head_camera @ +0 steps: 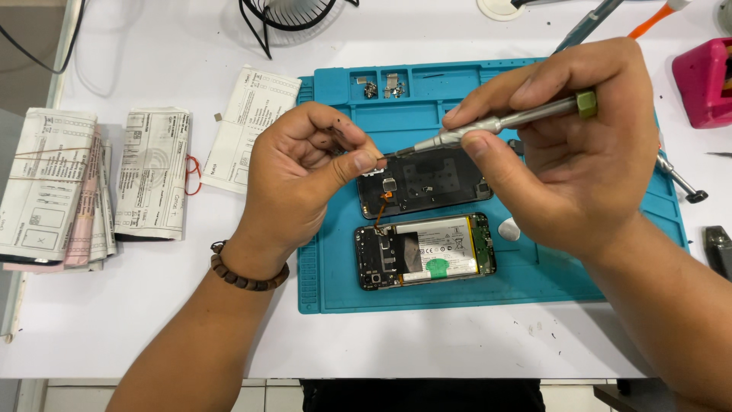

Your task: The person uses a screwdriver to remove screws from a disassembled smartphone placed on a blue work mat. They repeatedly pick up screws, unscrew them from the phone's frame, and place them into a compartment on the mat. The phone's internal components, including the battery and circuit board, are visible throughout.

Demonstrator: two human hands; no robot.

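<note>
Folded paper bundles (pixel 57 191) are lying at nine o'clock on the white surface (pixel 152 336). A black wire fan base (pixel 286 19) is sitting at twelve o'clock, and a pink box (pixel 705 80) is resting at two o'clock.

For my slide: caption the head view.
Right hand aims a screwdriver at left hand fingertips above an opened phone.
</note>
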